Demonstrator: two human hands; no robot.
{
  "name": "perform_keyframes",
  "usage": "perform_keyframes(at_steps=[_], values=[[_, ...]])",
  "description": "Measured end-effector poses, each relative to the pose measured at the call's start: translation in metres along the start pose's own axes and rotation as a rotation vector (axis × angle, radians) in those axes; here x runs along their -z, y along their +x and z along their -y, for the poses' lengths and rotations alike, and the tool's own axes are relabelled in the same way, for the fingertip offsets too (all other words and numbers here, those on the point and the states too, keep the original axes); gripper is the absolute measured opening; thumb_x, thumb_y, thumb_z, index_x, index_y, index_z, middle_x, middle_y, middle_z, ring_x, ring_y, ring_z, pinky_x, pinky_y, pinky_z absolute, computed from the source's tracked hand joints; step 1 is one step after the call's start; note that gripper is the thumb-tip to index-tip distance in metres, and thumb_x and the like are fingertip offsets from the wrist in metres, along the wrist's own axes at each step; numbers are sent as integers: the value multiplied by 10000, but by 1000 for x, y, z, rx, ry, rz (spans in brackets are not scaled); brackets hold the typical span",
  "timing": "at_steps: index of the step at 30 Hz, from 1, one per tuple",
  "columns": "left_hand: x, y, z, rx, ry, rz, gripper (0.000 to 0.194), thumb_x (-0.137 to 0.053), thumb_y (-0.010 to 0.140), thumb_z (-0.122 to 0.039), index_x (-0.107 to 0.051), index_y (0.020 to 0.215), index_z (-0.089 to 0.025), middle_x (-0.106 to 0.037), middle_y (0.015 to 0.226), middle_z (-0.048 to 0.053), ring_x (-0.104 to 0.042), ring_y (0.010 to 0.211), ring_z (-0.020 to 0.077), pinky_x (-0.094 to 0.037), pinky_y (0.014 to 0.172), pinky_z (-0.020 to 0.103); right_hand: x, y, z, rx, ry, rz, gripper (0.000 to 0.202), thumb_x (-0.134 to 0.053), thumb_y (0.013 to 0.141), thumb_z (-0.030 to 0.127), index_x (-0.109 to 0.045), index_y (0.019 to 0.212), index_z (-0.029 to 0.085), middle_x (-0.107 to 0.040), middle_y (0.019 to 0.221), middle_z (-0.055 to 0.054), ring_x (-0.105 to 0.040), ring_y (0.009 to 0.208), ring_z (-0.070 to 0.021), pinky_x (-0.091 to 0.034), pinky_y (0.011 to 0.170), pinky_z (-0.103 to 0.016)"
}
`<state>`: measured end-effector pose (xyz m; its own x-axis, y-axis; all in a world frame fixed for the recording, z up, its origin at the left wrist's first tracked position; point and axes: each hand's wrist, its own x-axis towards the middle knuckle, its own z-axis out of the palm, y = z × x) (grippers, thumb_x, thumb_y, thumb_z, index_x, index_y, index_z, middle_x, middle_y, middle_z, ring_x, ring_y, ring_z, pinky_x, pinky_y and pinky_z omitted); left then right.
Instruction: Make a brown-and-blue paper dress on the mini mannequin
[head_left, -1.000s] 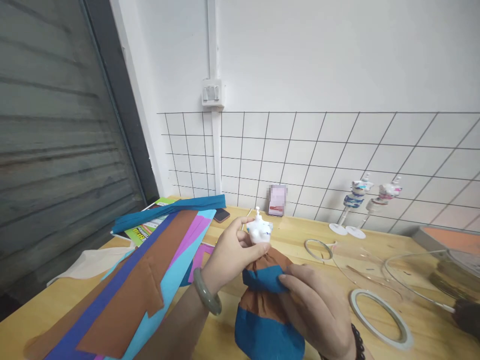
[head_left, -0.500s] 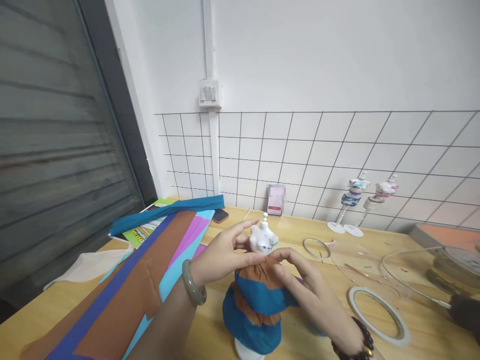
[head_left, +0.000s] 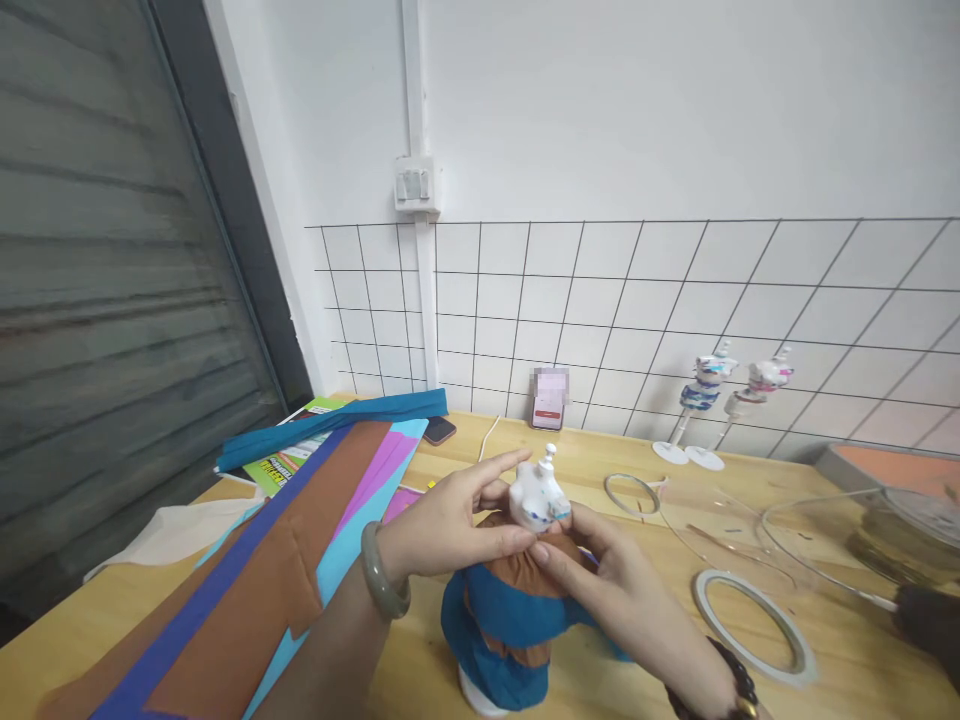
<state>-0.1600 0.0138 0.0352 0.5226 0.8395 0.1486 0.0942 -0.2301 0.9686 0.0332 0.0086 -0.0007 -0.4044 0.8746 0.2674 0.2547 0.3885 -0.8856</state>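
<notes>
A small white mannequin torso (head_left: 537, 497) with blue marks stands near the front of the table, tilted slightly to the right. Below its bust hangs a gathered skirt (head_left: 517, 605) in brown and blue tiers, with a white base showing underneath. My left hand (head_left: 469, 515), with a green bangle at the wrist, wraps round the waist from the left, thumb in front. From the right, my right hand (head_left: 607, 575) pinches the brown gathered top of the skirt, its thumb close to the left thumb. The fingers behind the figure are partly hidden.
Long brown, blue and cyan fabric (head_left: 247, 600) covers the left side. Two small mannequins (head_left: 701, 395) stand at the back right. Tape rolls (head_left: 754, 625) and a clear spool (head_left: 911, 530) lie right. A phone (head_left: 550, 400) leans on the wall.
The torso has tilted and shifted a little to the right and down. My right thumb has moved left, closer to my left thumb, at the skirt's top.
</notes>
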Motion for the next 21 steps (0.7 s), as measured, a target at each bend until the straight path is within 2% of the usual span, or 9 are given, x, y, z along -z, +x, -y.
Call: perform_keyframes(at_steps=[4,8,10,12,14,17,19,21], values=[[0,-1,-1,-1,61,-6,811,-697,725,-227,-282,1422,-253,-606,1219,93,-537,1161,237,-388,1007,392,-2,-2,-2,-7,-61,-54,215,-555,850,395,-566,800,186,-637,784,-36,-615,760,-189,-532,638,-307],[0,-1,-1,5,80,1,766,-619,761,-153,-261,1429,-261,-634,1151,76,-560,1117,225,-433,951,372,-2,-3,-2,0,-32,-78,182,-579,838,352,-541,751,198,-627,759,-19,-613,743,-176,-533,637,-300],[0,-1,-1,5,79,4,769,-609,759,-141,-255,1430,-267,-641,1127,69,-571,1096,220,-441,934,358,-1,-3,0,-5,79,-15,135,-595,834,334,-569,854,203,-642,826,-26,-626,811,-183,-539,707,-325],[0,-1,-1,4,87,6,772,-606,755,-133,-257,1429,-270,-639,1129,68,-573,1091,219,-437,935,355,3,-3,4,-26,220,86,188,-609,831,335,-578,967,209,-654,912,-42,-626,894,-193,-528,789,-357],[1,-1,-1,8,93,17,771,-601,756,-130,-255,1430,-272,-640,1118,64,-574,1086,216,-435,932,352,8,-3,8,-74,304,162,219,-596,841,365,-595,988,203,-663,954,-60,-623,925,-204,-513,825,-373],[2,-2,0,14,100,24,753,-599,760,-138,-272,1424,-274,-644,1075,52,-578,1060,210,-442,915,341,16,-3,13,-163,331,205,273,-521,876,429,-645,906,188,-671,857,-50,-629,842,-192,-511,772,-343],[3,-2,1,7,96,35,744,-597,761,-136,-282,1420,-278,-640,1058,45,-579,1044,203,-444,906,334,21,-3,14,-204,349,231,323,-476,892,455,-658,841,192,-640,732,-17,-609,700,-154,-506,669,-290],[3,-2,1,-7,82,64,747,-587,763,-123,-274,1423,-279,-634,1054,40,-578,1034,195,-441,908,328,25,-4,14,-200,339,244,343,-483,882,466,-635,737,194,-567,634,17,-524,558,-109,-453,535,-231]])
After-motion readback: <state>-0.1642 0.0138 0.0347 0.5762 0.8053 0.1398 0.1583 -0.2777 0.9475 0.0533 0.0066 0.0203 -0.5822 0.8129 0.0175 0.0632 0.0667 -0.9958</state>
